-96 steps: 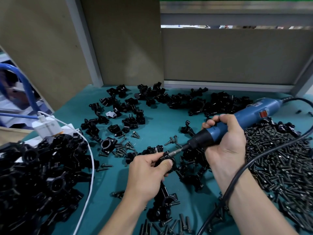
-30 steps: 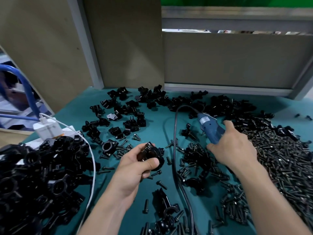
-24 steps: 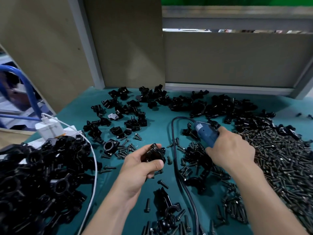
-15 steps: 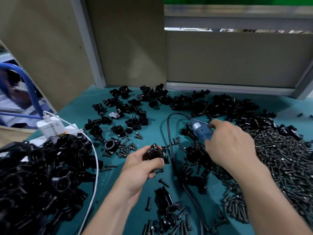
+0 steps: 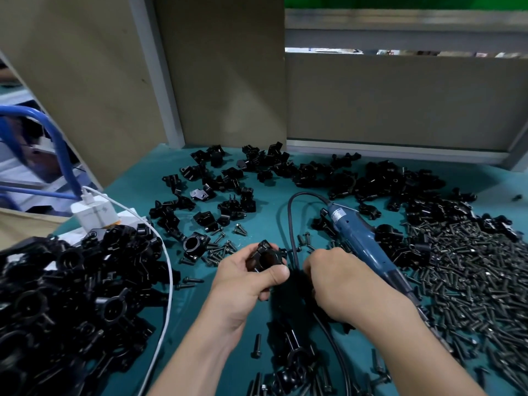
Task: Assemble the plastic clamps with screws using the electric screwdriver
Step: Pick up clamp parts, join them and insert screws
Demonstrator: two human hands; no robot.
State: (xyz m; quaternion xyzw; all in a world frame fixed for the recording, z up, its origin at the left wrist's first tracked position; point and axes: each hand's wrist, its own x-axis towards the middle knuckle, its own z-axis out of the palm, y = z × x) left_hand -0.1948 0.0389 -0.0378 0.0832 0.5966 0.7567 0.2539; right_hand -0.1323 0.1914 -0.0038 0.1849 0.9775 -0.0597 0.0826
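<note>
My left hand [image 5: 245, 284] grips a black plastic clamp [image 5: 265, 257] with a round bore, held above the teal table [image 5: 271, 204]. The blue electric screwdriver [image 5: 361, 241] lies on the table, its tip pointing toward me, right beside my right hand. My right hand [image 5: 345, 284] is palm down over dark parts near the clamp. Its fingertips curl downward and are hidden, so what they touch is unclear. Loose screws [image 5: 220, 248] lie just beyond my left hand.
A large pile of black screws [image 5: 471, 267] covers the right side. A heap of black clamps [image 5: 71, 295] fills the left. Loose clamp halves [image 5: 314, 172] spread along the back. A white charger [image 5: 94, 212] and its white cable [image 5: 168, 270] run left; the screwdriver's black cord [image 5: 290, 218] loops in the middle.
My right hand laid the screwdriver on the table and moved left and nearer, down beside the clamp. My left hand kept hold of the clamp.
</note>
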